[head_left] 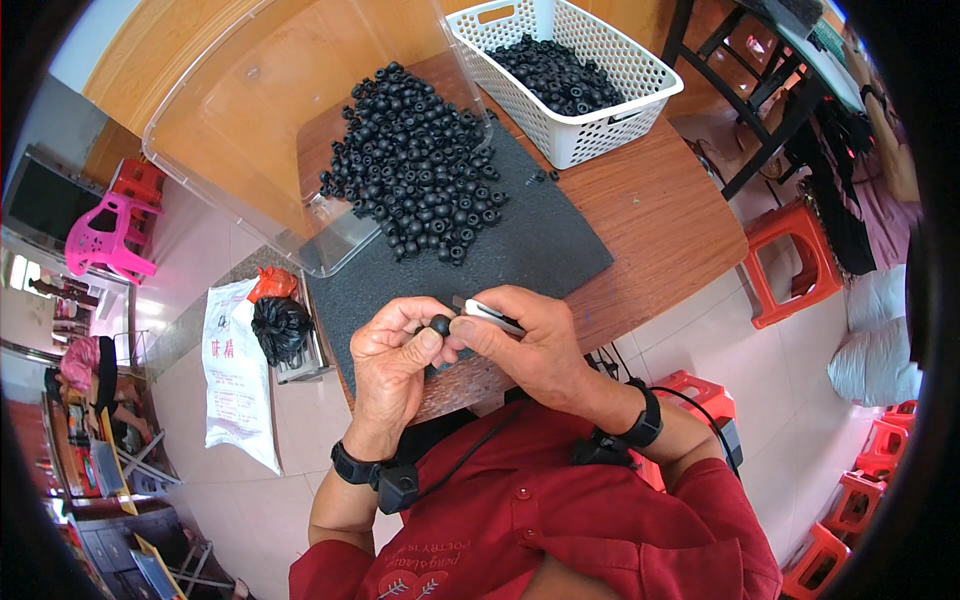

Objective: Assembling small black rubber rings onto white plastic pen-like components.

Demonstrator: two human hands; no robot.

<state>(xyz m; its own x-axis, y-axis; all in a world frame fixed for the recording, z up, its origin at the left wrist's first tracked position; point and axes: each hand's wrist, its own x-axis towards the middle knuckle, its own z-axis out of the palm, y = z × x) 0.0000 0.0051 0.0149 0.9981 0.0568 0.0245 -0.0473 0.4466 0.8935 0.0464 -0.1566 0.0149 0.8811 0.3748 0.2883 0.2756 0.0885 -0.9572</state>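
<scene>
Between the thumb and fingers of my left hand (392, 345) is a small round black piece (440, 324), pinched just over the table's near edge. My right hand (530, 340) is closed around a white-handled cutter (490, 315), its short dark blade tip pointing toward the left fingers. The right thumb sits close beside the black piece; whether it touches is hard to tell. Beyond my hands, a large heap of similar black pieces with holes (415, 170) lies on a dark grey mat (545, 230), partly inside a tipped clear plastic bin (230, 200).
A white perforated basket (590, 135) full of smaller black pieces stands at the wooden table's (680, 220) far side. Left of the table are a white printed sack (235, 370) and a black bag (280, 328). A red stool (795, 265) stands right; another person (885, 150) sits beyond it.
</scene>
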